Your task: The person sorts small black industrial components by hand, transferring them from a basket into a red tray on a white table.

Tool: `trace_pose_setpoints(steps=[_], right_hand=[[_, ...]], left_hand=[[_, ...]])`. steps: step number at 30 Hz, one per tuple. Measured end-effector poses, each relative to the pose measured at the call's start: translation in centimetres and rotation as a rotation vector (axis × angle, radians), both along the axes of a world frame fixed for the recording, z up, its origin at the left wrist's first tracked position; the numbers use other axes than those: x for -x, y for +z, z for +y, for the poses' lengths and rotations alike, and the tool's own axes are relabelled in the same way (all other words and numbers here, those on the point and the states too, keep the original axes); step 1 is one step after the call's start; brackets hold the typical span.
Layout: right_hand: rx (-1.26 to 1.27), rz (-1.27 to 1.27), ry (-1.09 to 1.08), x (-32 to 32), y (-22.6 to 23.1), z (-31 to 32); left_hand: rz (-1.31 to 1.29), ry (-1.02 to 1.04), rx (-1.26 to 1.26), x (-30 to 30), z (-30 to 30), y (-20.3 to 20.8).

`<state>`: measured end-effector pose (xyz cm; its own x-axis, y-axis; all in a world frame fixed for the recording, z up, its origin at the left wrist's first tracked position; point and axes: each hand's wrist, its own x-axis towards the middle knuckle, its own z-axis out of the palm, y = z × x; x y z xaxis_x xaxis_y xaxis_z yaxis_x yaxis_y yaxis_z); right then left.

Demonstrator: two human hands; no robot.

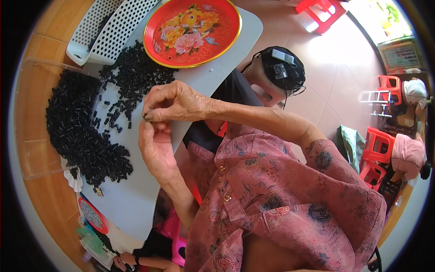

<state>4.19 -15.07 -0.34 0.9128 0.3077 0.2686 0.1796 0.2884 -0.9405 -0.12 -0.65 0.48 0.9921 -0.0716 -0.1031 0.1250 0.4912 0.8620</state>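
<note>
My right hand [174, 102] is above my left hand [155, 152] in the picture, over the edge of the pale table [115, 201]. Thumb and forefinger of the right hand are pinched together. My left palm faces up, its thumb tip against the right fingertips and its other fingers curled. A tiny dark spot shows where the fingertips meet; what it is, I cannot make out. Beside the hands lies a big heap of short black cylindrical pieces [84, 131]. More loose black pieces [136, 68] spread across the table towards a red round tray [229, 37] with painted flowers and a gold rim.
A white perforated basket [118, 34] stands behind the tray. Clear plastic walls [49, 173] border the heap. Another person's capped head [283, 70] is close beyond the table edge. A co-worker's hand [129, 258] shows near a red dish [103, 225]. Red stools [378, 145] stand right.
</note>
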Motion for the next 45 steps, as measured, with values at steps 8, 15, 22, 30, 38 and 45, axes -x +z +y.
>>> trace_pose_setpoints(steps=[8,15,22,30,38,45], right_hand=[[0.085,-0.056,-0.079,0.1,0.9,-0.8],[0.759,-0.644,-0.553,-6.8,3.0,-10.2],[1.156,-0.524,-0.441,-10.2,1.0,-12.7],[1.068,-0.640,-0.328,-12.5,1.7,-9.9],[1.064,-0.555,-0.451,-13.1,1.5,-11.7],[1.244,-0.611,-0.370,-12.6,1.9,-10.1]], left_hand=[[-0.043,0.108,-0.396,0.4,-0.1,0.4],[-0.177,0.198,-0.536,0.7,-0.6,0.0],[-0.250,0.189,-0.693,0.9,0.1,-1.4],[-0.330,0.176,-0.823,1.0,-0.8,-0.7],[-0.371,0.160,-0.861,1.0,-0.4,-0.7],[-0.364,0.154,-0.855,1.1,-0.8,-0.8]])
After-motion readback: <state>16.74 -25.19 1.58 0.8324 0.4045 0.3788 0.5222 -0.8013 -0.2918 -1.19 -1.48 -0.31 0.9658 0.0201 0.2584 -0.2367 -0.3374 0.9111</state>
